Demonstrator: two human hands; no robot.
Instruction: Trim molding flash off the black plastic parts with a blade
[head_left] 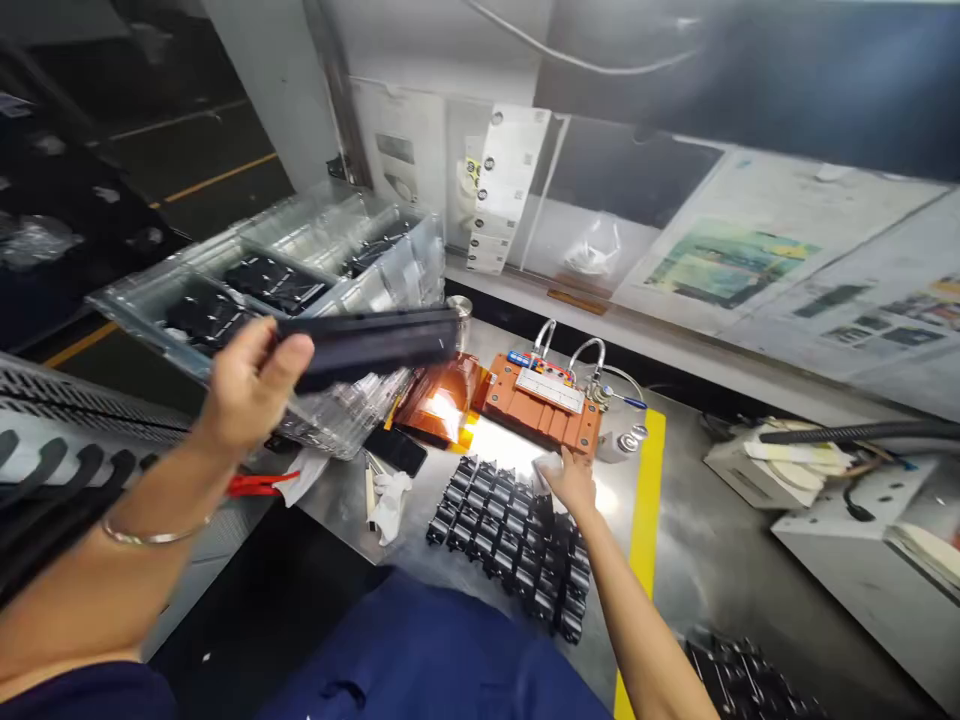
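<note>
My left hand [247,390], raised over the left side of the bench, is closed on the end of a long black tray-like piece [379,345]. The piece is blurred and points to the right. My right hand [574,485] is low at the front edge of an orange-brown fixture block [540,405] with hoses. Its fingers are closed round a small white wipe-like piece [551,466], partly hidden. Just below that hand lie rows of black moulded parts [510,535] on the metal bench.
Stacked clear compartment trays [345,290] holding black parts stand at the left. Near them lie an orange film sheet [439,400], a phone [396,452], red-handled pliers [259,484] and a crumpled tissue [390,505]. Yellow tape [643,540] crosses the bench; machines [780,460] stand right.
</note>
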